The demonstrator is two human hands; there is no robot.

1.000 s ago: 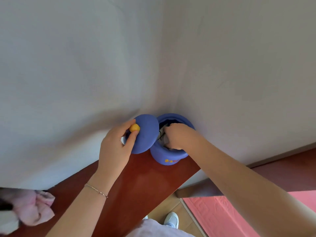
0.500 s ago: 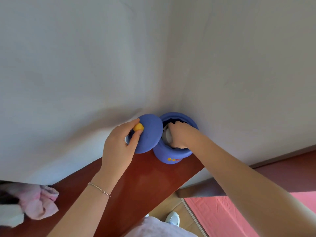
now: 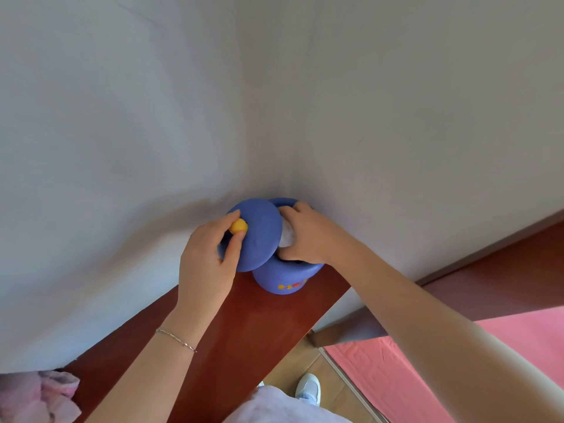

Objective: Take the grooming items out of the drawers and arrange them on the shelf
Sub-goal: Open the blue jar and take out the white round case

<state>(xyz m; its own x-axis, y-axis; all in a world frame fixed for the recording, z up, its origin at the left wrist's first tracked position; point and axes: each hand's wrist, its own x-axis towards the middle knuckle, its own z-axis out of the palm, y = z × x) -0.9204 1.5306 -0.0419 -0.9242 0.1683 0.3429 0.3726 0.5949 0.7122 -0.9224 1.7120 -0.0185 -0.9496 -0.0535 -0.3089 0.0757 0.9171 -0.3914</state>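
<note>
- Jar (image 3: 285, 277) (blue) was stood at the shelf (image 3: 244, 331) corner.
- Its lid (image 3: 259, 236) was pinched by the left hand (image 3: 210, 254) at the yellow knob (image 3: 238, 226).
- Something white (image 3: 288, 236) was gripped by the right hand (image 3: 308, 236) at the mouth.

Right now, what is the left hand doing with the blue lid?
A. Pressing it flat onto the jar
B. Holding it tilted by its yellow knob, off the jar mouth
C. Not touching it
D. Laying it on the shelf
B: the left hand pinches the yellow knob, holding the blue lid tilted beside the open blue jar, while the right hand reaches into the jar.
</note>
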